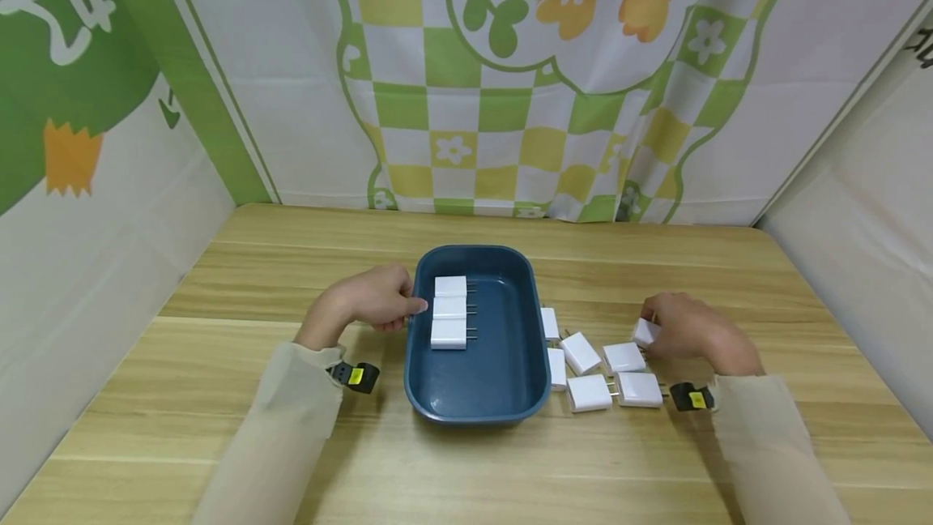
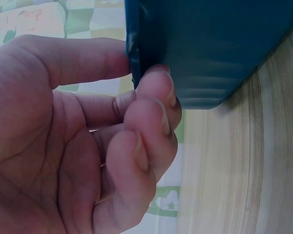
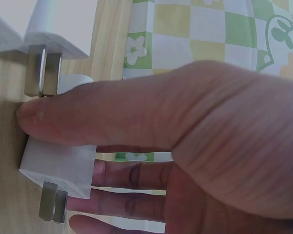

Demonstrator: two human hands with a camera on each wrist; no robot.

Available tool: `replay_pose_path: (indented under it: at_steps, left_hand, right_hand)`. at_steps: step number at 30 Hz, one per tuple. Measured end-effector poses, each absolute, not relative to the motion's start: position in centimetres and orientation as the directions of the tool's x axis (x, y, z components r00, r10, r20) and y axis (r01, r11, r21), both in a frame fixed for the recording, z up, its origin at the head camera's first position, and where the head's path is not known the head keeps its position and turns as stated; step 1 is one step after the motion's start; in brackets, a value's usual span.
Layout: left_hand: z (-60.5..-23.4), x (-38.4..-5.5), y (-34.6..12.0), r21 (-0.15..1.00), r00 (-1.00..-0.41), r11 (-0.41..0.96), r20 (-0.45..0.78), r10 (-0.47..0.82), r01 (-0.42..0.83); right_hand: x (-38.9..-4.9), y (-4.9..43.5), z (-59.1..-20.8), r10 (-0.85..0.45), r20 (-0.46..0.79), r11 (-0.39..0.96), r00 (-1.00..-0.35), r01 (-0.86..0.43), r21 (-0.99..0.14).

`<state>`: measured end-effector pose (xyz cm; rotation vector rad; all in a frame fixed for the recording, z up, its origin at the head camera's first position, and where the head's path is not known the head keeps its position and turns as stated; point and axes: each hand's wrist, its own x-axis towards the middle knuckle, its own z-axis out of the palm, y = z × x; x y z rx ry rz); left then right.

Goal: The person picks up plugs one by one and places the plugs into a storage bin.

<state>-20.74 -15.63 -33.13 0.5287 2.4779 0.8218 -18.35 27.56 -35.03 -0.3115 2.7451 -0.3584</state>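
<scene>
My left hand (image 1: pixel 373 298) pinches the left rim of a dark blue plastic tub (image 1: pixel 484 387), thumb over the edge and fingers against the outer wall. Inside the tub, three white plug chargers (image 1: pixel 448 334) lie in a column along the left side, prongs pointing right. On the table to the right, my right hand (image 1: pixel 688 329) grips another white charger (image 1: pixel 645 333) between thumb and fingers. Close up in the right wrist view, that charger (image 3: pixel 58 161) shows two flat metal prongs, and my thumb crosses its side. Two neighbouring chargers (image 3: pixel 61 29) sit just beyond the thumb.
Several loose white chargers (image 1: pixel 589 393) lie at mixed angles between the tub and my right hand, some right against the tub's wall. A checked, flowered cloth (image 1: pixel 496 120) hangs behind the wooden table (image 1: pixel 291 241), with more cloth at both sides.
</scene>
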Motion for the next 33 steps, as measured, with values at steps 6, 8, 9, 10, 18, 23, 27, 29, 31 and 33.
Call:
replay_pose_path:
  at_steps: [6, 8, 9, 10, 18, 23, 27, 29, 31, 33]
  left_hand:
    - [-33.23, -20.81, -15.8, 0.664, -0.801, 0.72, -0.309, 0.512, 0.203]
    - [-33.27, -20.85, -15.85, 0.676, -0.796, 0.71, -0.31, 0.519, 0.199]
    - [-33.3, -20.86, -15.88, 0.681, -0.795, 0.705, -0.312, 0.521, 0.195]
    - [-33.33, -20.89, -15.9, 0.686, -0.793, 0.701, -0.312, 0.524, 0.193]
    - [-33.44, -21.03, -16.0, 0.698, -0.787, 0.693, -0.321, 0.527, 0.179]
    - [-33.4, -21.02, -16.01, 0.699, -0.783, 0.693, -0.326, 0.53, 0.178]
    - [-33.44, -21.11, -15.97, 0.69, -0.784, 0.702, -0.332, 0.524, 0.177]
    - [-33.48, -21.14, -15.95, 0.685, -0.785, 0.707, -0.335, 0.521, 0.177]
    - [-33.52, -21.16, -15.93, 0.681, -0.787, 0.711, -0.336, 0.518, 0.177]
    - [-33.54, -21.16, -15.92, 0.677, -0.789, 0.714, -0.335, 0.515, 0.179]
  right_hand:
    - [-18.31, 27.56, -34.94, -0.259, -0.315, 0.944, -0.913, -0.17, -0.281]
    - [-18.32, 27.55, -34.93, -0.257, -0.317, 0.945, -0.913, -0.169, -0.28]
    - [-18.32, 27.55, -34.93, -0.256, -0.318, 0.946, -0.913, -0.169, -0.278]
    - [-18.33, 27.56, -34.94, -0.256, -0.318, 0.946, -0.913, -0.169, -0.277]
    - [-18.42, 27.63, -35.02, -0.264, -0.317, 0.942, -0.911, -0.173, -0.287]
    - [-18.42, 27.66, -35.06, -0.268, -0.311, 0.94, -0.912, -0.177, -0.292]
    - [-18.41, 27.72, -35.02, -0.275, -0.295, 0.937, -0.915, -0.186, -0.297]
    - [-18.4, 27.73, -34.9, -0.286, -0.278, 0.932, -0.917, -0.199, -0.304]
    - [-18.4, 27.71, -34.72, -0.295, -0.254, 0.929, -0.921, -0.214, -0.302]
    - [-18.36, 27.65, -34.46, -0.305, -0.225, 0.925, -0.925, -0.232, -0.301]
